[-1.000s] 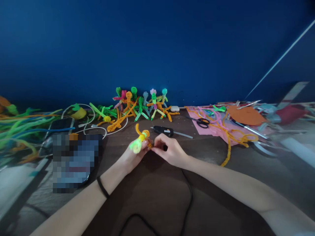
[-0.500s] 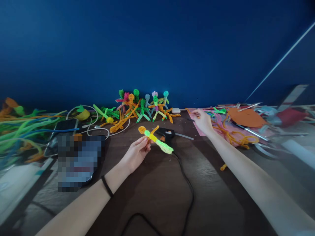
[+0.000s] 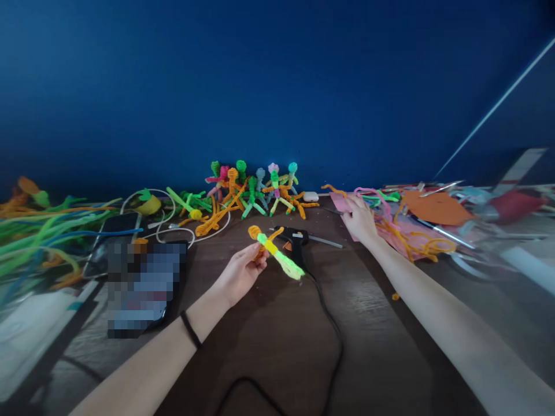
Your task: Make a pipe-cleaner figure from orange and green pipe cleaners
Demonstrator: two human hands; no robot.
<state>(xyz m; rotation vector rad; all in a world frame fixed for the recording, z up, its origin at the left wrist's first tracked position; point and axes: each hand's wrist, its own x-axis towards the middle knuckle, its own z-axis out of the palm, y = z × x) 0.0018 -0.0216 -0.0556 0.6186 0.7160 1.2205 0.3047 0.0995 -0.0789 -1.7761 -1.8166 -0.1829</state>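
Note:
In my left hand [image 3: 243, 270] is a small pipe-cleaner figure [image 3: 269, 245], pinched by its arm between thumb and fingers. The figure has an orange head, a yellow middle, one orange arm showing and pale green legs. Farther right, my right hand [image 3: 361, 219] rests on a pink sheet [image 3: 342, 202] beside a pile of pipe-cleaner scraps. Its fingers look apart and point forward and down, with no object visible in them; the fingertips are partly hidden. An orange pipe-cleaner piece [image 3: 333, 190] lies just beyond. A black glue gun [image 3: 295, 240] sits behind the figure.
Several finished pipe-cleaner figures [image 3: 253, 193] stand against the blue wall. A phone [image 3: 147, 289] and loose pipe cleaners [image 3: 52, 231] occupy the left. Orange felt [image 3: 437, 207] and scissors-like metal tools lie right. The glue gun's cord [image 3: 333, 323] runs across the front.
My right hand has come down onto the pink sheet, its fingers moving from a pinch to a more spread shape. The left hand still holds the figure, nearly in place.

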